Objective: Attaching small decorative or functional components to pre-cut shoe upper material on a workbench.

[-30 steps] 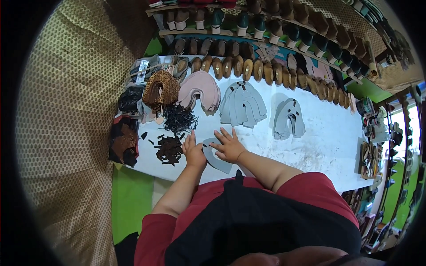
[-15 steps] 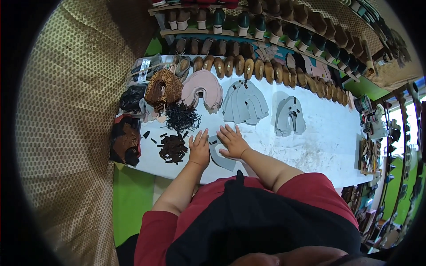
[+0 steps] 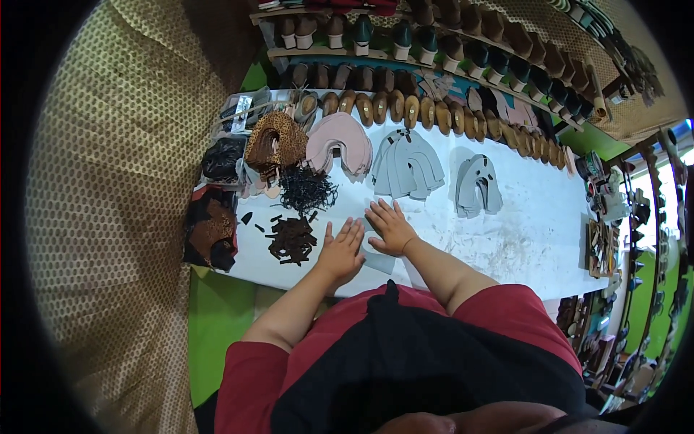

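Since the earlier frame, we see that the left hand (image 3: pixel 343 253) has shifted sideways, away from the brown strip pile (image 3: pixel 293 241), and covers much of the grey curved piece (image 3: pixel 381 262). That piece lies just right of the pile, partly hidden under both hands. Each hand is open and flat, fingers extended, gripping nothing; the right hand (image 3: pixel 390 230), farther from the pile, lies over the piece's other side, probably so the pair keeps it flat. We judge that the black strips (image 3: pixel 307 189), just beyond the pile, and the grey stack (image 3: pixel 408 166), beyond it and rightward, sit there for easy reach. The white table's (image 3: pixel 535 253) front edge runs near the pile; the widest room for moving is well to its right.
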### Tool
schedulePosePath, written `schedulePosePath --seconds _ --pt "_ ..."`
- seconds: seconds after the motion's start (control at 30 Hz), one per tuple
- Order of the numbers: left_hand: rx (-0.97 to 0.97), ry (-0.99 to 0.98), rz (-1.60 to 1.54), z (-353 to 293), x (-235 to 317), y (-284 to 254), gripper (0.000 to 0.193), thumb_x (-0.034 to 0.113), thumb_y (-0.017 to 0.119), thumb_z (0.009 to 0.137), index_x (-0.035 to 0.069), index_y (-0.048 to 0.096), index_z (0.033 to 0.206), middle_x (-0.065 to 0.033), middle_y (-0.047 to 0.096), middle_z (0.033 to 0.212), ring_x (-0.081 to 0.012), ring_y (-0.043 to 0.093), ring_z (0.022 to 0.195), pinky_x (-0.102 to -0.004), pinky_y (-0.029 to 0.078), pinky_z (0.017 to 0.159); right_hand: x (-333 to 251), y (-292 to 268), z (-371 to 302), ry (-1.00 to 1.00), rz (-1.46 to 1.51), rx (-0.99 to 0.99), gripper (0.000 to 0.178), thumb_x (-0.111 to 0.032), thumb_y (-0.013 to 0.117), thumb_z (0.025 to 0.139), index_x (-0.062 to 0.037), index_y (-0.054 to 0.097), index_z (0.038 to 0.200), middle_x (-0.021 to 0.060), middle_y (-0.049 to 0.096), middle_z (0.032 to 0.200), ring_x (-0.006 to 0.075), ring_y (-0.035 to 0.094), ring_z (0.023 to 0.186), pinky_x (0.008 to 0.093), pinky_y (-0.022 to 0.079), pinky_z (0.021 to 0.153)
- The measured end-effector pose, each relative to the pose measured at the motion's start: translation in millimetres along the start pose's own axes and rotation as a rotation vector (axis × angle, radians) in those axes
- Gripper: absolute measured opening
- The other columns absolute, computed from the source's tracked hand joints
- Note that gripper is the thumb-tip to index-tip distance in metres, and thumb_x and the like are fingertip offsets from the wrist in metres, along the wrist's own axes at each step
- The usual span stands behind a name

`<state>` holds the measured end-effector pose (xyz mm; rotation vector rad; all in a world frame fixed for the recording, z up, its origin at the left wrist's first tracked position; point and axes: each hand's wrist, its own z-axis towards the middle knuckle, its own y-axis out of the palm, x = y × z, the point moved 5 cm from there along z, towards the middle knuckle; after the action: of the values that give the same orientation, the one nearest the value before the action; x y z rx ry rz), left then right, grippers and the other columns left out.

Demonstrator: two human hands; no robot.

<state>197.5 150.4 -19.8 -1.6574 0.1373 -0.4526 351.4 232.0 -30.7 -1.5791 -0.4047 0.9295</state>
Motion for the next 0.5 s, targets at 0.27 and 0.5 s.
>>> schedulePosePath --seconds 0.27,0.5 --pt "-0.019 -0.031 0.113 12 3 7 0.076 0.049 0.053 0.093 0.003 0.034 0.15 -0.0135 0.027 0.161 -0.0271 0.012 0.153 -0.0639 0.0 0.117 -2 -3 1 0.018 0.0 0.027 0.08 -0.05 0.06 0.086 -0.0128 0.034 0.152 0.0149 0.03 0.159 0.0348 0.02 0.15 0.0557 0.011 0.121" --pt "-0.082 -0.036 0.001 -5 -23 -2 0.08 0.052 0.056 0.091 0.015 0.028 0.156 -0.0076 0.018 0.165 -0.0308 0.007 0.153 -0.0678 -0.001 0.115 -8 -6 0 0.069 0.002 0.046 0.079 -0.046 0.063 0.086 -0.0115 0.036 0.151 0.0163 0.032 0.157 0.0364 0.024 0.148 0.051 0.014 0.122"
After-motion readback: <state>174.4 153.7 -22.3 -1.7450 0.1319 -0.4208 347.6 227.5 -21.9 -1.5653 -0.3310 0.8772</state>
